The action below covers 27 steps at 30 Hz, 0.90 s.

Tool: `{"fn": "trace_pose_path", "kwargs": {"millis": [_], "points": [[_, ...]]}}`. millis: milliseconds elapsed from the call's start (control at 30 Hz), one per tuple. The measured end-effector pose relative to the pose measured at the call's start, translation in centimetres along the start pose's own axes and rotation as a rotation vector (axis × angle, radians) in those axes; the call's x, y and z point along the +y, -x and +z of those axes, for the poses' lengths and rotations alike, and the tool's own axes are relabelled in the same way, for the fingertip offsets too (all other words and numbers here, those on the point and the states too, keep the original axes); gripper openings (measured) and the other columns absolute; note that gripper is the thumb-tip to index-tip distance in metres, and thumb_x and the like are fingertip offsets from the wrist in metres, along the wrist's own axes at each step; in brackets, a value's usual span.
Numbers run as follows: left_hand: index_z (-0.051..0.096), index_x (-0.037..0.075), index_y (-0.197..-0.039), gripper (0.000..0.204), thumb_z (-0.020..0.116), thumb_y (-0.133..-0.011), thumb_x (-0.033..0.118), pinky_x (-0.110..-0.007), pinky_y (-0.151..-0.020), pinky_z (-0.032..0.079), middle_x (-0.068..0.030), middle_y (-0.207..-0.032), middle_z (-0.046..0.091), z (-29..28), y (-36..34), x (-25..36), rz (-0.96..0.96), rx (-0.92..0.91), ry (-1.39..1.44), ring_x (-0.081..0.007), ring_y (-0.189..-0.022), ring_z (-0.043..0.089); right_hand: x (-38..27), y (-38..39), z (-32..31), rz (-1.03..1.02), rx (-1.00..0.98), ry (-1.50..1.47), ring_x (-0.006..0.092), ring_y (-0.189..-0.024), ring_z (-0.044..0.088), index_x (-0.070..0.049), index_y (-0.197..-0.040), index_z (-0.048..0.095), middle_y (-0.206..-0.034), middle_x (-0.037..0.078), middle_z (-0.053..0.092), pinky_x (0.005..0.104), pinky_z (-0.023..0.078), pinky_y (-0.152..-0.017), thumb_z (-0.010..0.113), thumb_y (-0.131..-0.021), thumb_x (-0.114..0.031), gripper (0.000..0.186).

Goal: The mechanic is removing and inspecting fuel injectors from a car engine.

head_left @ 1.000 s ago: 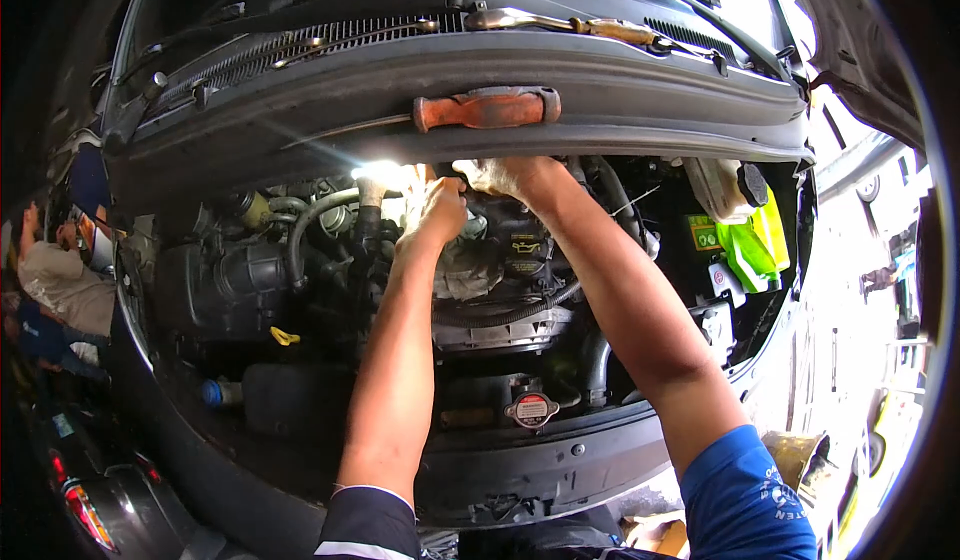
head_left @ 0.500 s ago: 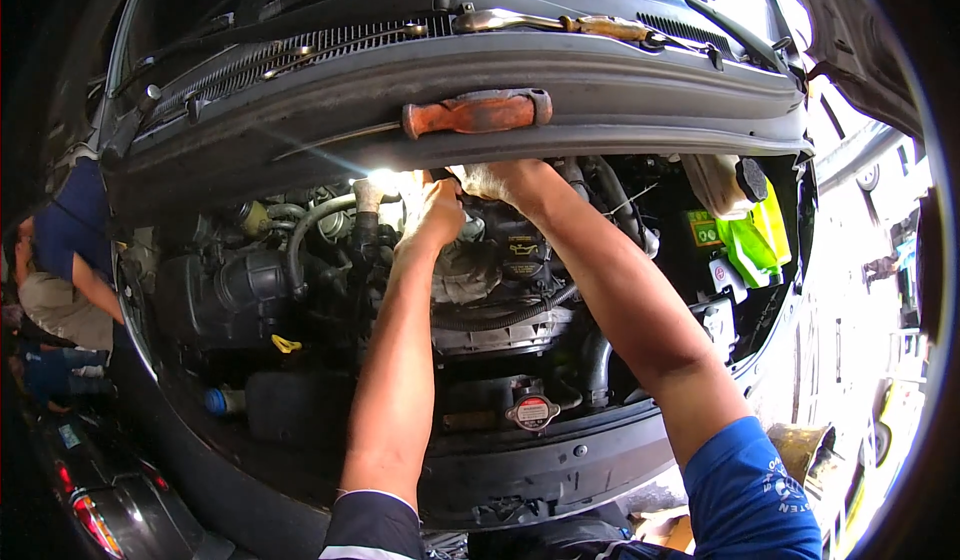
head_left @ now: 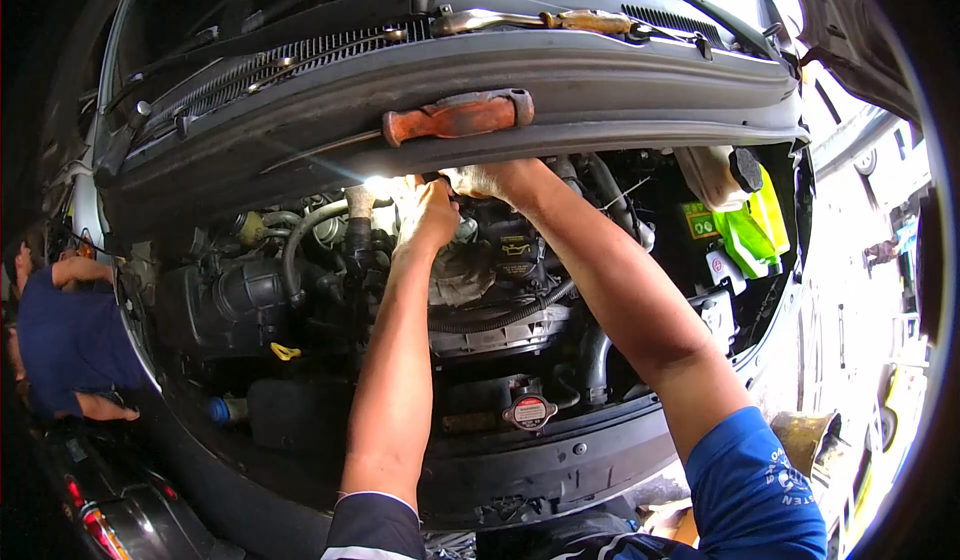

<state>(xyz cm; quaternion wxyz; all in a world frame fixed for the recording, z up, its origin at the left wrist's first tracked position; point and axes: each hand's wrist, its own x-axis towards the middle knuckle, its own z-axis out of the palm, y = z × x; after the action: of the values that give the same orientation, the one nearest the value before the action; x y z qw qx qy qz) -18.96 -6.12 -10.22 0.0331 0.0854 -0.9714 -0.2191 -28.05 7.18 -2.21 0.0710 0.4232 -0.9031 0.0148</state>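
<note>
Both my arms reach across the engine bay to the back of the engine, under the edge of the black cowl panel (head_left: 620,100). My left hand (head_left: 428,212) is closed, its fingers curled at a small dark thing that I cannot make out. Right beside it, my right hand (head_left: 490,178) goes in under the panel edge, its fingers hidden. A bright light (head_left: 375,188) glares just left of my left hand. Close to my right wrist is the black oil filler cap (head_left: 516,250). Above the hands, a screwdriver with a worn orange handle (head_left: 460,117) lies on the panel.
A ratchet (head_left: 490,22) and other long tools lie along the cowl. Hoses, a yellow dipstick handle (head_left: 285,351) and the radiator cap (head_left: 530,412) sit around my arms. A yellow-green cloth (head_left: 745,235) hangs at the right. Another person in dark blue (head_left: 80,330) is at the left.
My view has shifted slightly, moving the cowl tools leftward in the picture. My hands stay in nearly the same place. The person at the left has come further into view.
</note>
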Motion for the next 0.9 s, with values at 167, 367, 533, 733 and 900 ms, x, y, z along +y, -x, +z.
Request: {"fn": "trace_pose_path", "kwargs": {"millis": [167, 367, 533, 733, 900], "points": [[0.064, -0.009, -0.118, 0.039, 0.075, -0.092, 0.018, -0.055, -0.113, 0.039, -0.0343, -0.13, 0.062, -0.6, 0.2, 1.0, -0.042, -0.026, 0.077, -0.0482, -0.131, 0.054, 0.2, 0.1, 0.8, 0.017, 0.038, -0.041, 0.0262, -0.139, 0.043, -0.014, -0.148, 0.047, -0.148, 0.007, 0.053, 0.0458, 0.028, -0.123, 0.046, -0.107, -0.055, 0.058], [0.065, -0.007, -0.12, 0.045, 0.08, -0.09, 0.022, -0.054, -0.108, 0.045, -0.0332, -0.129, 0.063, 0.3, 0.0, 0.4, -0.042, -0.021, 0.047, -0.047, -0.129, 0.057, 0.4, 0.1, 1.1, 0.039, 0.04, -0.084, 0.0264, -0.139, 0.044, -0.014, -0.147, 0.048, -0.147, 0.007, 0.053, 0.0461, 0.029, -0.123, 0.047, -0.107, -0.054, 0.057], [0.069, -0.001, -0.119, 0.044, 0.082, -0.086, 0.026, -0.058, -0.11, 0.038, -0.0297, -0.14, 0.057, 2.1, -0.7, -0.1, -0.046, 0.116, -0.013, -0.0477, -0.132, 0.049, 0.2, -0.2, 1.4, 0.049, 0.029, -0.132, 0.0265, -0.138, 0.044, -0.013, -0.146, 0.049, -0.146, 0.008, 0.054, 0.0462, 0.029, -0.122, 0.048, -0.107, -0.053, 0.056], [0.074, 0.002, -0.117, 0.046, 0.082, -0.083, 0.031, -0.064, -0.119, 0.026, -0.0302, -0.148, 0.05, 2.7, -0.6, 0.5, 0.003, 0.299, -0.161, -0.0504, -0.143, 0.037, -0.4, -0.7, 2.8, 0.082, -0.038, -0.243, 0.0267, -0.138, 0.045, -0.013, -0.145, 0.05, -0.145, 0.008, 0.055, 0.0465, 0.029, -0.121, 0.05, -0.106, -0.052, 0.055], [0.072, 0.001, -0.122, 0.05, 0.081, -0.082, 0.029, -0.063, -0.12, 0.026, -0.0288, -0.149, 0.051, 1.6, -0.5, 1.1, 0.036, 0.295, -0.164, -0.0483, -0.143, 0.041, -0.4, 0.0, 3.3, -0.037, 0.312, -0.545, 0.027, -0.134, 0.05, -0.014, -0.13, 0.066, -0.138, 0.008, 0.061, 0.0478, 0.036, -0.115, 0.066, -0.098, -0.035, 0.038]]}}
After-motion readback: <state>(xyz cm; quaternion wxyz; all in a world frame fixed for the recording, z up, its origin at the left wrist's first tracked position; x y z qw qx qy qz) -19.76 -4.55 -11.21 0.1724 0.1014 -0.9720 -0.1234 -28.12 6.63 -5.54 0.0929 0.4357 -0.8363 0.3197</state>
